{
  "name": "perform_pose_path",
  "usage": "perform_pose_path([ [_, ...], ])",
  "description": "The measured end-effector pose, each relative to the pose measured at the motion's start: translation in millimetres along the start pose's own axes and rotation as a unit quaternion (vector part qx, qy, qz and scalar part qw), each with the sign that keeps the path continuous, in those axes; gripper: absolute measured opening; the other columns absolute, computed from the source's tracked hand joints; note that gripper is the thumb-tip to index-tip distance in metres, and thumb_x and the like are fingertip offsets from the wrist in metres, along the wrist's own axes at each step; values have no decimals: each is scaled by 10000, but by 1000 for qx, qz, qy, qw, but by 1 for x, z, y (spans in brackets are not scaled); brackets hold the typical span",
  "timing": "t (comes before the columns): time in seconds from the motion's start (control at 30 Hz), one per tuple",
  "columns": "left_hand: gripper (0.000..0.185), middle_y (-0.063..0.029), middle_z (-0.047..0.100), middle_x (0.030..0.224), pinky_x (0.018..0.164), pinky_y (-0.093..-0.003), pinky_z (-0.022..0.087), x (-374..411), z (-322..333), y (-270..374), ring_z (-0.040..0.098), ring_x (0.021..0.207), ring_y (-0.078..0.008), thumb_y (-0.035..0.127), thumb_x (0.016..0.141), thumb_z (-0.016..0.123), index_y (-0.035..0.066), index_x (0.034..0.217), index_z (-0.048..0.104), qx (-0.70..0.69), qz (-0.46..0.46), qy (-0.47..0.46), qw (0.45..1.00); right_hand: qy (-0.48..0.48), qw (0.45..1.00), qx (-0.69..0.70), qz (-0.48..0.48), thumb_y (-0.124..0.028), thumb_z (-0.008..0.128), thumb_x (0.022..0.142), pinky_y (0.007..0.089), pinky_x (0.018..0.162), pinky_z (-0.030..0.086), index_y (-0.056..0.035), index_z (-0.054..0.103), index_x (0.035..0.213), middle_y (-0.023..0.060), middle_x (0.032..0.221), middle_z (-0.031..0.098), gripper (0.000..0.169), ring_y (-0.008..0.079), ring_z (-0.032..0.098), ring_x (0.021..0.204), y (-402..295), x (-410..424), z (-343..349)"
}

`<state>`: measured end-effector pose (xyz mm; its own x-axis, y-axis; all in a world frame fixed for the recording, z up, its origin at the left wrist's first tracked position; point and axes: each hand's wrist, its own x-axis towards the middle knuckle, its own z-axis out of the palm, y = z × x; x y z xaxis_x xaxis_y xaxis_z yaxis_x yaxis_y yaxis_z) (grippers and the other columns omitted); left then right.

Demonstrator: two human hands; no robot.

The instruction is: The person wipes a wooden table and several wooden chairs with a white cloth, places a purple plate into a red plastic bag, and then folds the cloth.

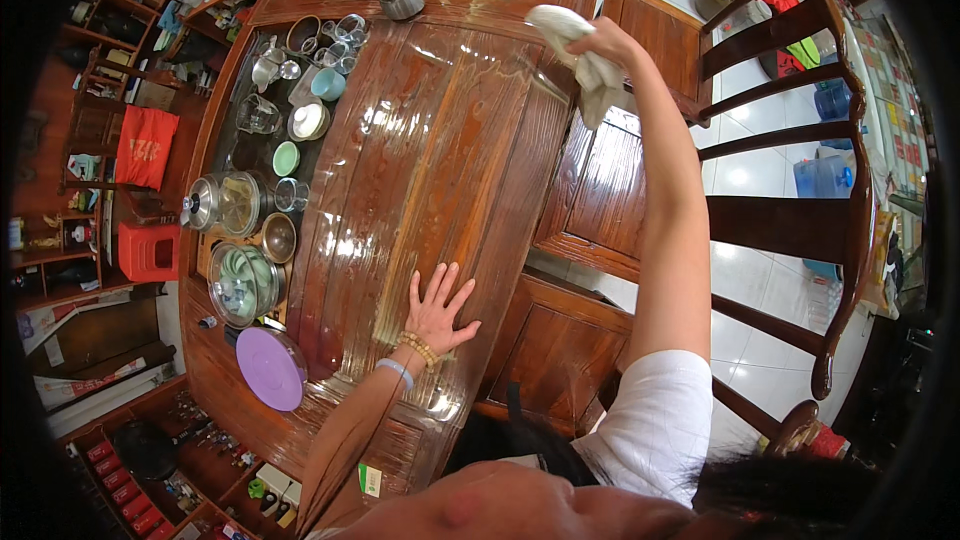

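Observation:
Fingers spread, my left hand [442, 311] rests palm down on the wooden table [442, 142], which has a shiny clear film over it. A beaded bracelet [418, 349] and a pale bangle [395, 373] circle that wrist. At the far right corner of the table, my right hand [611, 45] grips a crumpled whitish cloth [596, 86]. Part of the cloth hangs down past the table's edge, over the wooden chairs. Its upper part is bunched beside the fingers; whether it touches the tabletop I cannot tell.
Along the left lies a tea tray with glass cups [351, 30], a white lidded bowl [308, 121], a green cup [286, 159], a kettle [202, 202] and a glass bowl of cups [244, 281]. A purple lid [271, 369] sits nearer. Wooden chairs [600, 187] line the right edge.

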<state>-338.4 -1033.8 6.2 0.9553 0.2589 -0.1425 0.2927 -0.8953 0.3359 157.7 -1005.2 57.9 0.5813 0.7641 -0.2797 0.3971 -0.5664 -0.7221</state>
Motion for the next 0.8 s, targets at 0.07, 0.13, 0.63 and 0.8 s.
perform_pose_path([
  [0.07,678,-120,204,1387,1003,-554,76,-1,0,0,159,1290,-280,443,693,596,178,1276,370,1,-3,1,1000,21,998,59,32,-196,681,603,301,644,453,25,628,894,112,765,619,369,183,579,670,61,-11,-11],
  [0.13,681,-122,207,1386,1008,-547,74,0,-1,0,161,1290,-278,438,689,598,171,1273,371,3,4,4,1000,82,993,26,84,-208,667,639,315,659,454,15,626,888,114,779,625,336,194,594,692,134,-46,-25],
  [0.63,688,-107,196,1398,1013,-538,54,0,15,1,156,1294,-276,408,680,590,172,1283,359,35,6,26,999,534,832,-147,11,-22,530,743,363,736,448,-159,464,1185,98,999,533,468,291,545,883,199,-221,-17],
  [0.8,680,-116,210,1391,1015,-529,74,6,13,3,175,1287,-280,392,683,595,156,1278,364,56,29,38,997,501,852,-138,64,-121,456,819,381,714,468,-50,498,1089,131,1005,561,283,309,541,896,268,-207,56],
])
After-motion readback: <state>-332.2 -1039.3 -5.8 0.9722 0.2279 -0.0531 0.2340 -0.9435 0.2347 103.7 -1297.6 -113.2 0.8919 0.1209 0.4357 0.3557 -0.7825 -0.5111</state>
